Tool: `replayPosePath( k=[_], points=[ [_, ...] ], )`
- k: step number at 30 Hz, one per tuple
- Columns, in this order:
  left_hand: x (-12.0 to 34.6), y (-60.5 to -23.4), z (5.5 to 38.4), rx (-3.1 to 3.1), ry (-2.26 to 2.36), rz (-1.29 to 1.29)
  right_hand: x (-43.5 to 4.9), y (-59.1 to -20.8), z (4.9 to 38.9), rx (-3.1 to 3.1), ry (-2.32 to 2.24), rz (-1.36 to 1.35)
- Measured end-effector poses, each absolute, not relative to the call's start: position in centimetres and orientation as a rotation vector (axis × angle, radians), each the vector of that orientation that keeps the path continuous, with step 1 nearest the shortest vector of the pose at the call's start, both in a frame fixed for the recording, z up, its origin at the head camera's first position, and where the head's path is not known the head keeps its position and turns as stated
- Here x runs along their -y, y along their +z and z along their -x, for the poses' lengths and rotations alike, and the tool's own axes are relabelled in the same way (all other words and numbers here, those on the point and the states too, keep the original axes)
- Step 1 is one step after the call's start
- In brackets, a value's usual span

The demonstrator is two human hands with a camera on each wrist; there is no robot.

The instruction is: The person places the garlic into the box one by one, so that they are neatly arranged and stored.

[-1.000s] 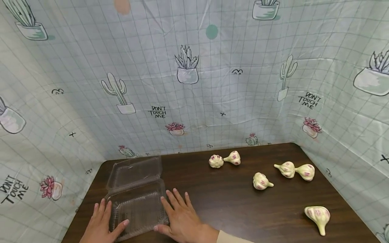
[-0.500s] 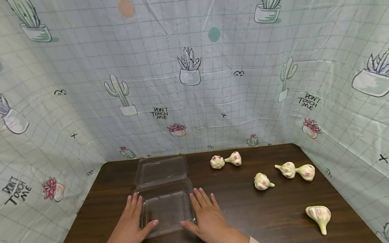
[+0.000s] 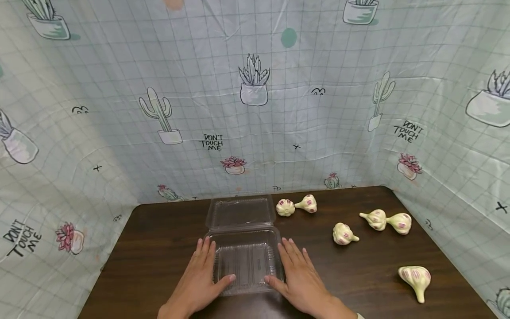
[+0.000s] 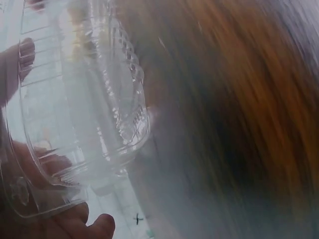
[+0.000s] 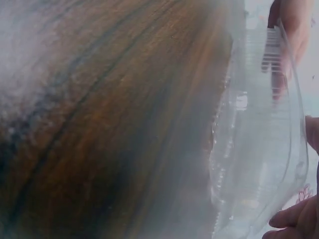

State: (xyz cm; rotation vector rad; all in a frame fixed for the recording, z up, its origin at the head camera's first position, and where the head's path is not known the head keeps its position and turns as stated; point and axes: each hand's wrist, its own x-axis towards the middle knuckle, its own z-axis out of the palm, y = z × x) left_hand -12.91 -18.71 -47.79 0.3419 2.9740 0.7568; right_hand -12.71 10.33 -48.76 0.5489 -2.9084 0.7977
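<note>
A clear plastic clamshell container (image 3: 249,261) lies open on the dark wooden table, its lid (image 3: 241,213) folded back toward the curtain. My left hand (image 3: 199,277) rests along the container's left side with straight fingers, its thumb over the near left corner. Along the opposite side, my right hand (image 3: 300,279) touches the rim, fingers extended and thumb at the near right corner. Both wrist views show the ribbed see-through wall of the container (image 4: 82,104) close up, with fingertips at its edge.
Two garlic bulbs (image 3: 285,207) sit by the lid's right edge. A single garlic bulb (image 3: 344,234) lies right of my right hand. Farther right are a touching garlic pair (image 3: 376,219) and one near the table edge (image 3: 415,279). A cactus-print curtain (image 3: 255,124) surrounds the table.
Both hands have slid the open container to the right across the table, from the left side to near the middle. The garlic bulbs have stayed in place.
</note>
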Motion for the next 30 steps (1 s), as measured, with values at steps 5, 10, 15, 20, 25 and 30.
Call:
replayPosePath(
  k=[5, 10, 15, 20, 25, 30],
  points=[
    [18.0, -47.7, 13.1, -2.975, 0.776, -0.365, -10.8, -49.1, 12.7, 2.907, 0.779, -0.538],
    [18.1, -47.7, 13.4, -2.960, 0.847, -0.340, -10.8, -49.3, 12.9, 2.881, 0.714, -0.555],
    [18.7, -47.4, 13.9, -2.867, 1.087, -0.270, -10.7, -49.2, 13.0, 2.880, 0.693, -0.553],
    [19.7, -47.0, 14.3, -2.734, 1.433, -0.186, -10.6, -49.1, 13.0, 2.877, 0.687, -0.555],
    [21.2, -47.1, 14.8, -2.502, 1.773, -0.079, -10.5, -49.3, 12.9, 2.876, 0.672, -0.554],
    [22.6, -47.8, 15.5, -2.254, 1.936, 0.011, -10.4, -49.5, 12.9, 2.877, 0.670, -0.557]
  ],
)
